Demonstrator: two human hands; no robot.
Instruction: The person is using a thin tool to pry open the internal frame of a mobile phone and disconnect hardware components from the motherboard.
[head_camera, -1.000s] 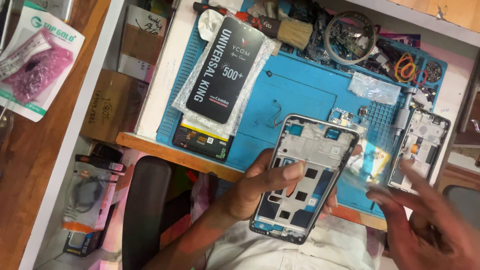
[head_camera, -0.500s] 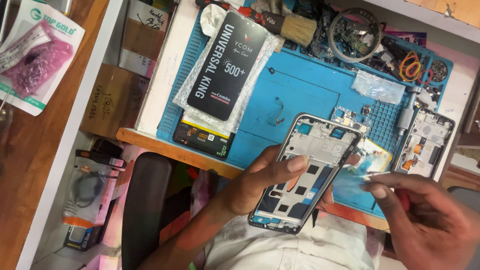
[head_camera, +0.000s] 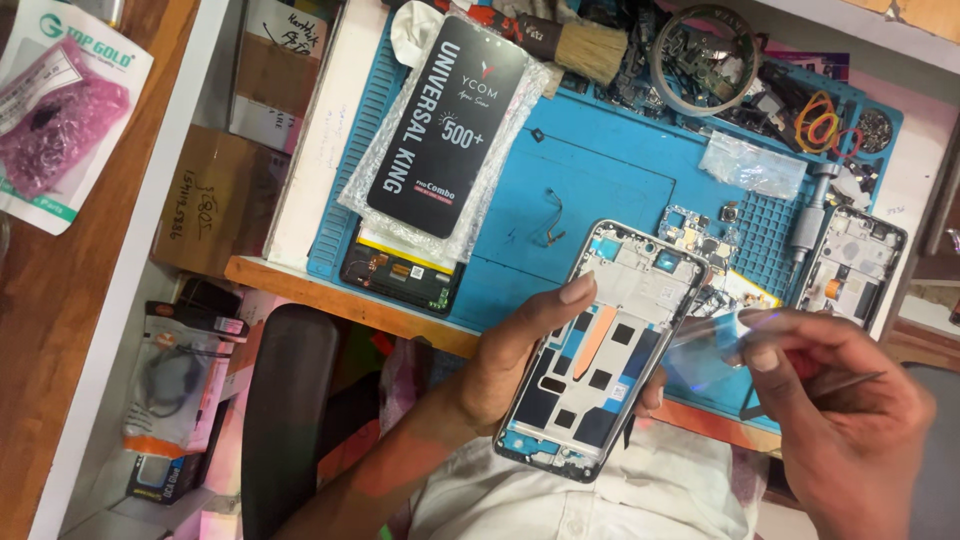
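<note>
Now the left hand (head_camera: 515, 350) clasps a phone frame (head_camera: 605, 345), thumb across its face; just right of it the right hand (head_camera: 850, 420) pinches a clear film (head_camera: 705, 350) and a thin tool (head_camera: 845, 380). Beyond both lies a blue mat (head_camera: 600, 170) with a boxed screen (head_camera: 445, 125), brush (head_camera: 580, 48) and second frame (head_camera: 850, 265)

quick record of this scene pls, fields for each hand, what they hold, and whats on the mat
left hand: left hand grips the phone frame by its edge, thumb on top
right hand: right hand pinches a clear film strip beside the frame, with a thin metal tool in the same hand
work surface: blue mat
on mat: black boxed screen pack, brush, tape roll, screwdriver, second phone body
left of the mat: cardboard boxes
</note>
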